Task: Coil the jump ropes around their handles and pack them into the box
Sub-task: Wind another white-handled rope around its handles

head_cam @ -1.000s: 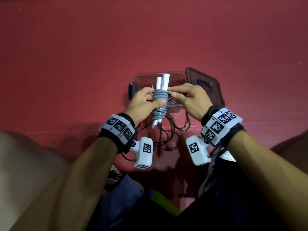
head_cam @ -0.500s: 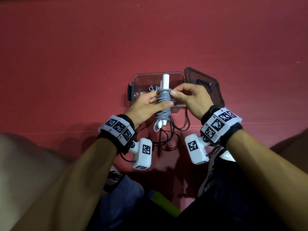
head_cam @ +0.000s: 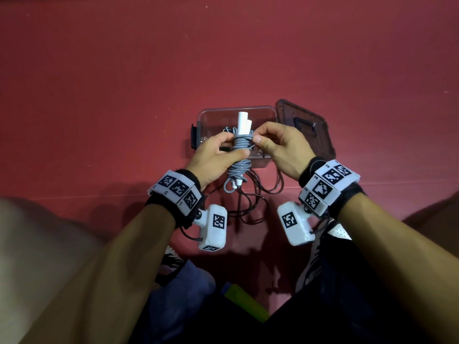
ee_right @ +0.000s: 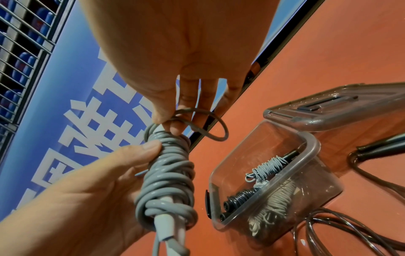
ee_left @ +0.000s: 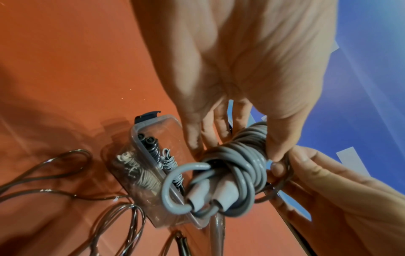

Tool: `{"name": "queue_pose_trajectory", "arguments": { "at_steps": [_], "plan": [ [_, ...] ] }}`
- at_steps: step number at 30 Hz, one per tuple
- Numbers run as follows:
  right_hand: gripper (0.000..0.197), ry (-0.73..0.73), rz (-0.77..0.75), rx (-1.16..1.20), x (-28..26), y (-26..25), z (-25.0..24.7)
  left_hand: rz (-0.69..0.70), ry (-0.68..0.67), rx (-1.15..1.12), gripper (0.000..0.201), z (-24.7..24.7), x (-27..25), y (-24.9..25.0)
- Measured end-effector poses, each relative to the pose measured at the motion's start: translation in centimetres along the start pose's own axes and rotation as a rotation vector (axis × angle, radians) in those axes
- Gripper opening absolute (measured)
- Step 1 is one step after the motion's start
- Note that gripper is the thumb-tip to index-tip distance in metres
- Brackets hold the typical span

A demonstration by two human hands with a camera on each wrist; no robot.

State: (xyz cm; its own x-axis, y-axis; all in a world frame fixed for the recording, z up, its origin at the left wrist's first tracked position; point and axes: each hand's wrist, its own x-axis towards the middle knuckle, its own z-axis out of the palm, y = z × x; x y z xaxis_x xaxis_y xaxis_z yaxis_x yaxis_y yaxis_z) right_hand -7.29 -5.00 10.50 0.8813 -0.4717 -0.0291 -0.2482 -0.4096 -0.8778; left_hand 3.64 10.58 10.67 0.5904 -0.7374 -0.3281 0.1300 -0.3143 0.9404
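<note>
**A:** Item one, left side?

**B:** Left hand (head_cam: pixel 218 157), thumb and fingers clamped round the grey rope bundle (head_cam: pixel 241 155), coiled on its paired white handles (head_cam: pixel 244 123); held just above the clear box (head_cam: pixel 269 112).

**A:** Right of that?

**B:** Right hand (head_cam: pixel 280 145), fingertips pinching the rope's last loop (ee_right: pixel 203 123) at the bundle's top end.

**A:** Step?

**B:** Likely finishing the wrap. Next move calls for tucking that loop under a turn, keeping tension, then lowering the bundle into the box beside the coiled ropes already inside.

**A:** Below the hands?

**B:** Dark rope (head_cam: pixel 250 197), loose, uncoiled. Box lid (head_cam: pixel 305 125) lies beyond the right hand.

**A:** Surroundings?

**B:** Red floor (head_cam: pixel 99 95); blue banner (ee_right: pixel 72 86) with white characters.
</note>
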Motion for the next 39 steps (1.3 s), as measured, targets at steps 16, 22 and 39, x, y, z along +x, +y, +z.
{"name": "queue_pose_trajectory", "arguments": {
  "at_steps": [16, 22, 39],
  "plan": [
    [0.020, 0.036, 0.101, -0.093, 0.1, 1.0, -0.9, -0.014, 0.000, -0.175, 0.034, -0.5, 0.0, 1.0],
    [0.043, 0.073, 0.010, 0.088, -0.1, 0.0, -0.7, -0.036, 0.052, -0.158, 0.028, -0.4, 0.1, 0.6],
    [0.005, -0.144, 0.107, 0.339, -1.2, -2.8, -0.3, -0.066, 0.129, 0.030, 0.026, -0.4, 0.4, -1.1]
  ]
}}
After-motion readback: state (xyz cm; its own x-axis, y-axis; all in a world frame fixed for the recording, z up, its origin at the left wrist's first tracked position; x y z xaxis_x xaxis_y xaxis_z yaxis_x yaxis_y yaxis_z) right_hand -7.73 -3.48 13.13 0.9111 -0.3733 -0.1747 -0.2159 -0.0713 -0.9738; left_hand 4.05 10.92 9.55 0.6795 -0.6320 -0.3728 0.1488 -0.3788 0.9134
